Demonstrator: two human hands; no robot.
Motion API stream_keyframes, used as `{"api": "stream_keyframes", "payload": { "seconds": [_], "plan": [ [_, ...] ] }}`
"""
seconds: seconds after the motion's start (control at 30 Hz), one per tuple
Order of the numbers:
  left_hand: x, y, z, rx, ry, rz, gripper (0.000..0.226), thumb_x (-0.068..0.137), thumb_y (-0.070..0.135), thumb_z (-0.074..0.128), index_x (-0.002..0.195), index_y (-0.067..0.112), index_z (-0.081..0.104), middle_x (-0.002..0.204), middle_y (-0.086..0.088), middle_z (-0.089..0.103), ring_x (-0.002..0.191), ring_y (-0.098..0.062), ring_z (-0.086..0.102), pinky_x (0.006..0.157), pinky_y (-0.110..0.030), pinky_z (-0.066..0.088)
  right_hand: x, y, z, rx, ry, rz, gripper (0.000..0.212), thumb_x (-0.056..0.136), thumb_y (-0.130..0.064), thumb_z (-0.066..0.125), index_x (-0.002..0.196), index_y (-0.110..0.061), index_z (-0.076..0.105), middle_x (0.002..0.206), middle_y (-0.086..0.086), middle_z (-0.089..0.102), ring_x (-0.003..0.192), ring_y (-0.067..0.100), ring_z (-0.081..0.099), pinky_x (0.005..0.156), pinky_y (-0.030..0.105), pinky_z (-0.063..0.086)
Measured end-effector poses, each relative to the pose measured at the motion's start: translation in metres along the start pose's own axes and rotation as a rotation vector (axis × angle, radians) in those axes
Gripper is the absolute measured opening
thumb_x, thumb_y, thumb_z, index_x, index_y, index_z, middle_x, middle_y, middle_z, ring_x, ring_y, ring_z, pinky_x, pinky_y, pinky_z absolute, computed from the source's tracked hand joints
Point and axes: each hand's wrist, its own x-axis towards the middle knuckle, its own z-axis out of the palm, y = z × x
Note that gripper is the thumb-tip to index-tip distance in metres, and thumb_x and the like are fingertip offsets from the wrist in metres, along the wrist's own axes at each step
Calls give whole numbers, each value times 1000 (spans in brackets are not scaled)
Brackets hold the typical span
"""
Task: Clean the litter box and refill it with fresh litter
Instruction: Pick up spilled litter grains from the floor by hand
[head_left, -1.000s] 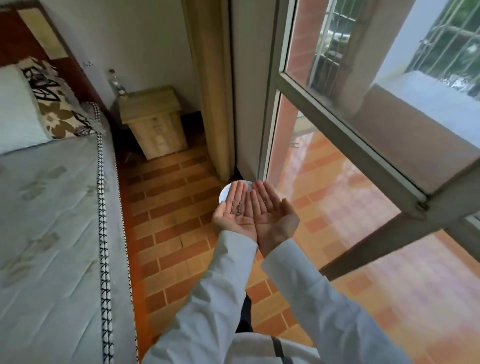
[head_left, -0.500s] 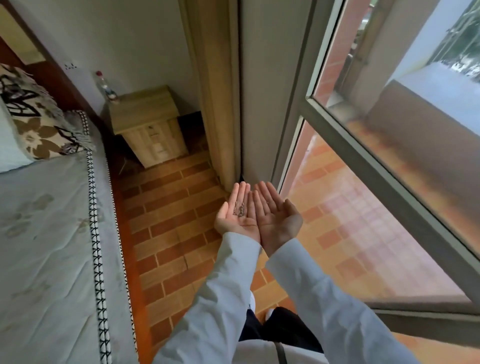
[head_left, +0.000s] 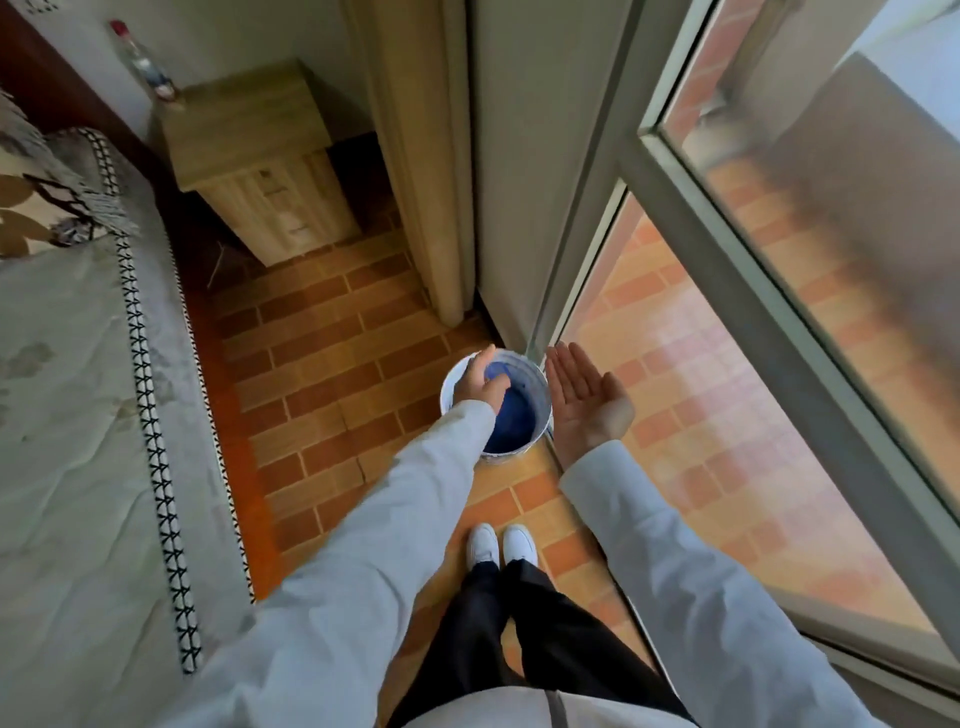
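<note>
A white bucket (head_left: 540, 387) lined with a blue bag (head_left: 514, 421) stands on the brick-pattern floor by the door frame. My left hand (head_left: 480, 382) hangs over its left rim, turned palm down, fingers loosely curled over the opening. My right hand (head_left: 584, 402) is held flat, palm up and empty, just right of the bucket. No litter box is in view.
A bed (head_left: 67, 441) runs along the left. A wooden nightstand (head_left: 260, 156) with a bottle (head_left: 143, 62) stands at the back. A curtain (head_left: 415, 156) and glass door (head_left: 779, 312) border the right. My white shoes (head_left: 501, 543) stand behind the bucket.
My hands, cupped together palm up with a few dark grains in the left palm, have parted; the left has turned over above the bucket. The camera has tilted down toward the floor.
</note>
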Motion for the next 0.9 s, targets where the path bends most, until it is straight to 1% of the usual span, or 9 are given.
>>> {"api": "stream_keyframes", "payload": {
  "seconds": [0.07, 0.13, 0.3, 0.43, 0.53, 0.6, 0.7, 0.8, 0.9],
  "plan": [
    [13, -4, 5, 467, -99, 52, 61, 90, 12, 51, 145, 23, 27, 154, 1, 22, 142, -23, 19, 115, -33, 20, 16, -8, -7, -46, 43, -4, 46, 100, -20, 23, 106, 9, 58, 116, 27, 61, 106, 36, 61, 105, 43, 43],
    [23, -6, 4, 677, -123, 156, 64, 89, 16, 54, 146, 21, 25, 154, 1, 23, 144, -23, 13, 116, -35, 16, 34, -11, -14, -104, 62, 1, 43, 100, -17, 24, 104, 8, 58, 113, 26, 61, 100, 34, 63, 105, 42, 43],
    [39, -14, -1, 765, 2, 353, 44, 89, 17, 51, 133, 18, 46, 138, -3, 46, 130, -21, 34, 107, -24, 27, 64, -16, -19, -225, 75, 20, 35, 98, -12, 29, 98, 6, 59, 101, 22, 64, 95, 31, 64, 98, 38, 48],
    [44, -12, -8, 705, 27, 314, 40, 88, 14, 52, 128, 16, 52, 132, -5, 52, 127, -22, 39, 105, -26, 33, 85, -13, -13, -348, 76, -20, 25, 94, -4, 38, 88, 4, 61, 76, 16, 71, 84, 29, 65, 82, 30, 56],
    [38, -6, -15, 518, 78, 227, 39, 88, 14, 54, 127, 20, 55, 130, -4, 55, 122, -23, 48, 100, -24, 35, 113, -2, -13, -618, 56, -133, 24, 93, 0, 41, 80, -2, 61, 65, 10, 69, 71, 22, 65, 72, 29, 56],
    [34, -2, -20, 415, 115, 185, 38, 91, 15, 52, 128, 21, 55, 130, -2, 56, 122, -22, 46, 99, -23, 34, 138, 6, -20, -1150, -31, -254, 22, 91, -3, 41, 83, -4, 62, 79, 16, 68, 75, 19, 61, 73, 32, 49],
    [30, 2, -27, 334, 163, 183, 36, 92, 13, 51, 127, 19, 56, 129, -2, 58, 123, -22, 45, 96, -21, 33, 156, 13, -25, -1985, -198, -238, 39, 93, -13, 37, 127, -15, 55, 130, 17, 55, 117, 30, 53, 99, 37, 42],
    [28, 2, -29, 317, 165, 148, 36, 92, 13, 51, 127, 20, 56, 129, -1, 57, 124, -22, 44, 96, -23, 34, 164, 14, -28, -2271, -343, -103, 47, 99, -11, 32, 146, -18, 33, 157, 14, 19, 145, 31, 18, 116, 37, 21],
    [28, 0, -33, 334, 165, 125, 36, 92, 14, 50, 128, 20, 55, 130, -1, 56, 123, -22, 43, 90, -20, 33, 169, 8, -27, -2353, -359, -109, 48, 99, -12, 33, 147, -14, 30, 157, 10, 21, 147, 29, 8, 119, 42, 12]
  ]
}}
